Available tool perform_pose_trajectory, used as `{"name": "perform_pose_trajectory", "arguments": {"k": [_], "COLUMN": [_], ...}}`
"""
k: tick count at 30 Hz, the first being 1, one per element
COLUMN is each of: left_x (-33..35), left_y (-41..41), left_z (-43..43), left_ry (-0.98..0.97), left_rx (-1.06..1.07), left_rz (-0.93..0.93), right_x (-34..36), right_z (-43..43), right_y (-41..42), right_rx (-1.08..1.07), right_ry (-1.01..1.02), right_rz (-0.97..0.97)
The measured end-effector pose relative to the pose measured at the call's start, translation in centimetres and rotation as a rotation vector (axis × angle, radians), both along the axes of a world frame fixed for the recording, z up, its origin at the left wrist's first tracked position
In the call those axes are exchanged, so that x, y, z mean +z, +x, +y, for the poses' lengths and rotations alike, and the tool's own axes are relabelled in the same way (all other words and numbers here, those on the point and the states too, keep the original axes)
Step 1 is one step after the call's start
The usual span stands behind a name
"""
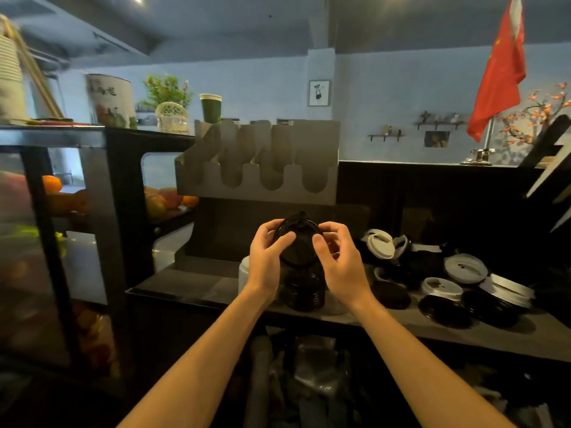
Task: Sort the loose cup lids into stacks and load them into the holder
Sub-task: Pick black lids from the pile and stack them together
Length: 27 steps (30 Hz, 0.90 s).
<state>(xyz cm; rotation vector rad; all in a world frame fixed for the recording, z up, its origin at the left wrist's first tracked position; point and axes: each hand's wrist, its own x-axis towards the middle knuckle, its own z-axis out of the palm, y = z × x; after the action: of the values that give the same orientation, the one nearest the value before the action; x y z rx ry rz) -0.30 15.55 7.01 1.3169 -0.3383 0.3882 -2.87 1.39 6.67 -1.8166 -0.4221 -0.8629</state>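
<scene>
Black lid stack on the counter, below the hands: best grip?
Probably grip the black lid stack by its ribbed side wall, fingers and thumb on opposite sides, from the front: it stands upright, and the held lid hangs over its top.

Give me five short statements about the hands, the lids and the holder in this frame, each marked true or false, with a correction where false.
1. The left hand and the right hand both grip one black lid. True.
2. The holder is packed with lids. False: no lids show in its slots.
3. A stack of black lids stands on the counter below the hands. True.
4. The loose lids right of the hands are all black. False: white and black ones lie mixed.
5. The cup behind the holder is red. False: it is green.
</scene>
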Motion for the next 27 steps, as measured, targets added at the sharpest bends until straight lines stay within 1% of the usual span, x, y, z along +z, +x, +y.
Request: {"name": "perform_pose_trajectory", "arguments": {"k": [4, 7, 10, 16, 18, 21, 27], "left_x": [-0.8, -1.6, -2.3, -4.0, -4.6, -5.3, -6.9], "left_y": [0.8, 1.3, 1.7, 2.5, 2.9, 3.9, 6.3], "left_z": [4.3, 6.9, 9.1, 12.9, 13.8, 14.7, 15.4], "left_ry": [-0.009, -0.043, -0.052, -0.109, -0.111, -0.038, 0.166], "left_rx": [0.062, 0.121, 0.197, 0.264, 0.282, 0.334, 0.349], "left_rz": [-0.011, 0.01, 0.041, 0.096, 0.117, 0.155, 0.252], "right_x": [-0.7, -1.2, -2.0, -4.0, -4.7, -5.5, -5.9], "right_z": [3.7, 6.2, 8.4, 13.0, 14.3, 15.6, 16.2], "right_y": [1.1, 2.0, 3.0, 3.7, 3.9, 4.6, 5.5], "right_rx": [0.004, 0.022, 0.015, -0.149, -0.25, -0.412, -0.518], "right_ry": [-0.12, -0.261, -0.405, -0.59, -0.656, -0.769, -0.978], "right_rz": [-0.016, -0.012, -0.05, -0.129, -0.181, -0.212, -0.198]}}
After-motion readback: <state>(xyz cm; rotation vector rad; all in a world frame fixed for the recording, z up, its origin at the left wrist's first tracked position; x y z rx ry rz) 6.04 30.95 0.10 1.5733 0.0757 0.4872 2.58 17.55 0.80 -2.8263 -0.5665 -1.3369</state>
